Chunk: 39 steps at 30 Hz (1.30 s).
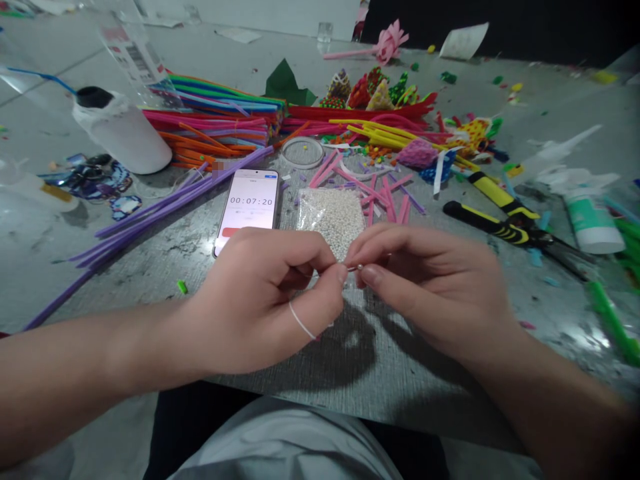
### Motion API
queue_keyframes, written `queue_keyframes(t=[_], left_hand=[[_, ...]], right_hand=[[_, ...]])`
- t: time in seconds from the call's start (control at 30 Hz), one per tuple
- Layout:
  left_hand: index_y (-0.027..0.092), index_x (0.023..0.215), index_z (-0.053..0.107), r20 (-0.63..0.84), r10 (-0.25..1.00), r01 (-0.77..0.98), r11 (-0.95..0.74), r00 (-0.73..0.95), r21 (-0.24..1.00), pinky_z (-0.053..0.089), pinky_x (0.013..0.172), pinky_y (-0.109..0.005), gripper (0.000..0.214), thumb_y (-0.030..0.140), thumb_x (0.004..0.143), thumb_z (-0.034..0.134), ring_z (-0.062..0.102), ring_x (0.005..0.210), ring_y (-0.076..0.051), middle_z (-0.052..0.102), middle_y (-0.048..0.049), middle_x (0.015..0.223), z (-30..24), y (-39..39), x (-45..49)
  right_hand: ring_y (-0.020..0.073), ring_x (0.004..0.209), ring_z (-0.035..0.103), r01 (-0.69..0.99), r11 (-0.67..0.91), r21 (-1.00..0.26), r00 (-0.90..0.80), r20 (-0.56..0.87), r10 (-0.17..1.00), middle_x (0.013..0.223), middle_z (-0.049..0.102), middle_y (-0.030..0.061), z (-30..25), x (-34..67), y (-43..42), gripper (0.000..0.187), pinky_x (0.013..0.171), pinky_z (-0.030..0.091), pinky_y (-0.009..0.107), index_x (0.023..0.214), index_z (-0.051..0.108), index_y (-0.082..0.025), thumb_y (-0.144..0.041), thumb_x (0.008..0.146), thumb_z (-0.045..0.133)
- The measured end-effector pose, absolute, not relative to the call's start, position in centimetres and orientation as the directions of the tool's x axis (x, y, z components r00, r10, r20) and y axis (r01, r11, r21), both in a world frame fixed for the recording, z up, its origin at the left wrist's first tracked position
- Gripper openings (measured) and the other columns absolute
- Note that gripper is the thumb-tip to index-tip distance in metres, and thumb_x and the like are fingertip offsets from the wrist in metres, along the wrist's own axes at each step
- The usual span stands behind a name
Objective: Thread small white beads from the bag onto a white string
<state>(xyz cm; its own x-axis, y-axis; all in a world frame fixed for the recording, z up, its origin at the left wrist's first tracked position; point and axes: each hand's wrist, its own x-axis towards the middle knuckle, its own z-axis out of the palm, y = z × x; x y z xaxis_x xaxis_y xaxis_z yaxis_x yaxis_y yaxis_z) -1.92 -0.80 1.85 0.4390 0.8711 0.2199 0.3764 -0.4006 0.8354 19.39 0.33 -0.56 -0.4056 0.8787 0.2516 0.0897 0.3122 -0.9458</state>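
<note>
Over the near middle of the table my two hands meet fingertip to fingertip. My left hand (270, 300) is closed in a pinch on a thin strand, whose material I cannot make out. A small shiny bead (360, 267) sits at the strand's end, between the thumb and fingertips of my closed right hand (435, 287). Across my left thumb runs a white thread (301, 321), with a tiny pink bit at its lower end. Just behind my fingers lies a clear bag of pearl-like beads (330, 217), partly hidden by them.
A phone (253, 203) showing a timer lies left of the bag. Purple pipe cleaners (145, 217) and a white bottle (123, 133) are at the left. Yellow-black pliers (500, 223) and a glue bottle (590, 213) lie right. Pink strips (385, 197) lie behind the bag.
</note>
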Motion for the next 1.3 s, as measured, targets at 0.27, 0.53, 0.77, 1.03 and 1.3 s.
queue_keyframes(t=[0.27, 0.53, 0.77, 1.03, 1.3], left_hand=[[0.014, 0.069, 0.065, 0.219, 0.867, 0.396, -0.412, 0.448, 0.821, 0.029, 0.041, -0.022, 0.022, 0.017, 0.090, 0.059, 0.046, 0.041, -0.005, 0.055, 0.0039, 0.048, 1.85, -0.68, -1.96], [0.015, 0.069, 0.066, 0.177, 0.871, 0.422, -0.388, 0.458, 0.819, 0.031, 0.042, -0.022, 0.022, 0.018, 0.090, 0.058, 0.048, 0.043, -0.007, 0.058, 0.0028, 0.051, 1.91, -0.69, -1.71], [0.014, 0.069, 0.066, 0.160, 0.874, 0.415, -0.370, 0.459, 0.831, 0.030, 0.041, -0.023, 0.022, 0.019, 0.089, 0.058, 0.047, 0.043, -0.007, 0.057, 0.0021, 0.050, 2.11, -0.70, -1.78], [0.015, 0.070, 0.066, 0.119, 0.880, 0.396, -0.323, 0.461, 0.860, 0.032, 0.039, -0.018, 0.021, 0.016, 0.090, 0.058, 0.049, 0.042, -0.005, 0.058, 0.0041, 0.050, 1.87, -0.72, -1.97], [0.015, 0.071, 0.066, 0.098, 0.877, 0.390, -0.306, 0.470, 0.868, 0.034, 0.039, -0.016, 0.020, 0.016, 0.089, 0.059, 0.047, 0.043, -0.005, 0.060, 0.0034, 0.050, 2.05, -0.58, -1.84]], right_hand=[[0.0124, 0.090, 0.066, 0.125, 0.339, -0.932, -0.435, 0.255, 0.863, 0.094, 0.072, -0.0005, -0.44, 19.44, 0.23, 0.011, 0.078, 0.055, 0.026, 0.094, 0.071, -0.024, -0.013, 0.094, 0.068], [0.0111, 0.090, 0.067, 0.137, 0.361, -0.922, -0.429, 0.273, 0.861, 0.094, 0.072, -0.0008, -0.55, 19.32, 0.32, 0.010, 0.078, 0.055, 0.024, 0.095, 0.071, -0.022, -0.013, 0.094, 0.068], [0.0108, 0.090, 0.066, 0.148, 0.375, -0.915, -0.425, 0.283, 0.860, 0.094, 0.072, -0.0011, -0.53, 19.48, 0.33, 0.010, 0.078, 0.055, 0.024, 0.094, 0.071, -0.022, -0.012, 0.094, 0.069], [0.0125, 0.089, 0.065, 0.164, 0.396, -0.903, -0.444, 0.291, 0.847, 0.094, 0.071, -0.0007, -0.51, 19.42, 0.18, 0.010, 0.076, 0.053, 0.027, 0.094, 0.070, -0.023, -0.013, 0.093, 0.069], [0.0131, 0.088, 0.065, 0.170, 0.402, -0.900, -0.455, 0.290, 0.842, 0.094, 0.071, -0.0004, -0.44, 19.46, 0.22, 0.012, 0.075, 0.053, 0.028, 0.094, 0.069, -0.023, -0.011, 0.091, 0.069]])
